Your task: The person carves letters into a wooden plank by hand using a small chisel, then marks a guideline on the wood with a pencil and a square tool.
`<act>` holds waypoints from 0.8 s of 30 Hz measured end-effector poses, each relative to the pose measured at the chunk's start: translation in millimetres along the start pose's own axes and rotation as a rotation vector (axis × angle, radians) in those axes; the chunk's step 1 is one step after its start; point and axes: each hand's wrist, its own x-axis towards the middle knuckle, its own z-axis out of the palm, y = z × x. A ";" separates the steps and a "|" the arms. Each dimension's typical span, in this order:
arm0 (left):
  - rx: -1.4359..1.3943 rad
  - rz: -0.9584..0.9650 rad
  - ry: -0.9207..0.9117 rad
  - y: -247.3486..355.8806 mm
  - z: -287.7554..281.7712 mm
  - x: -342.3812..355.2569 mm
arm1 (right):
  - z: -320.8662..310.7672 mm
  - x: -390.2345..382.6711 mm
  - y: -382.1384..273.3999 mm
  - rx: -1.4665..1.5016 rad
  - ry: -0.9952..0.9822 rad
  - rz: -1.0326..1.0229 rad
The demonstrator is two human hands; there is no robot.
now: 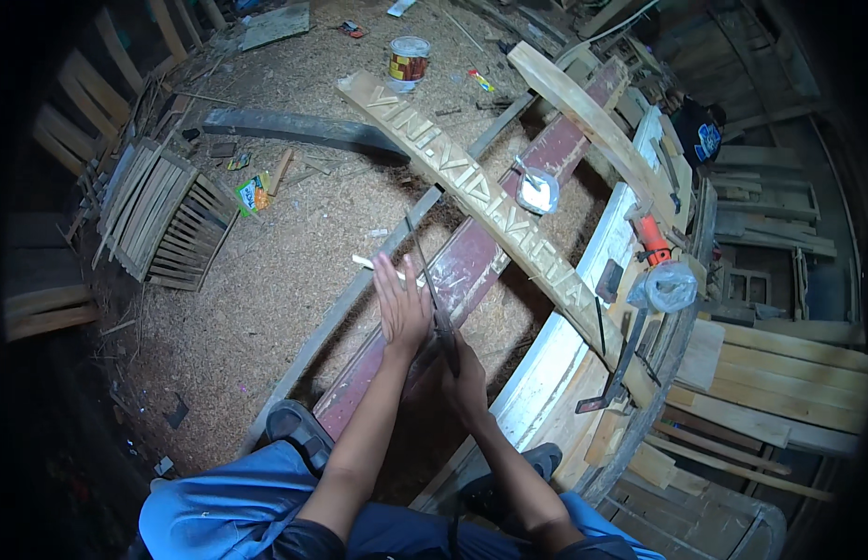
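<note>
My right hand (pixel 465 378) is wrapped round the handle of a long dark-bladed knife (pixel 435 297), whose blade points up and away. Just left of the blade, my left hand (pixel 403 306) has its back toward me and its fingers mostly straight. A thin pale wood strip (pixel 362 262) juts out past those fingers and seems pinched between them and the thumb; the fingers hide its middle. Beyond the hands, a long board with raised carved lettering (pixel 490 201) lies diagonally across a reddish plank (pixel 460 266) and other timbers.
On the reddish plank stands a plastic tub with white contents (pixel 537 191). An orange power tool (pixel 651 240), a clear plastic bag (pixel 671 286) and a clamp (pixel 621 369) lie at right. A paint can (pixel 409 61) and a slatted wooden piece (pixel 168 215) rest on the shavings-covered floor.
</note>
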 end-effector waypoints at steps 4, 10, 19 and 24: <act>-0.121 -0.242 0.108 11.3 2.1 -2.0 | 3.3 4.5 6.3 0.030 0.027 -0.026; 0.127 -0.154 -0.111 2.8 1.4 -3.9 | -1.7 7.9 1.7 0.199 -0.025 0.035; 0.216 -0.021 -0.208 8.2 2.8 -0.9 | -2.0 -0.7 10.8 0.114 0.004 -0.021; 0.156 -0.028 -0.196 8.8 0.3 0.7 | -3.2 1.4 19.4 0.249 -0.002 0.009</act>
